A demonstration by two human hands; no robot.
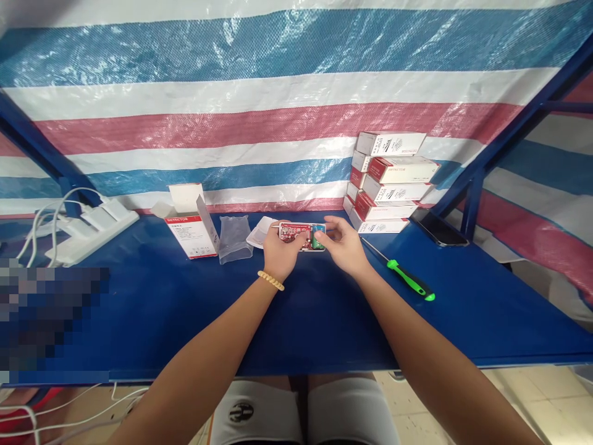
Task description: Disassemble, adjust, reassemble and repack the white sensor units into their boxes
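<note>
Opened white device [308, 229], red circuit board [290, 229] exposed, is mid-frame above the tabletop [319, 315], long axis left-right. Left hand [281, 250] clamps its left end, right hand [343, 245] its right; neither nearer. Green-handled screwdriver [410, 278] lies farther right.

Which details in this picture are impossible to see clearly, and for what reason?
- Head view: underside of the circuit-board device, facing away.
- Head view: part of the white item, behind the left hand.
- Head view: fine print on the open box, too small.
- Head view: whatever lies under the pixelation at left.
</note>
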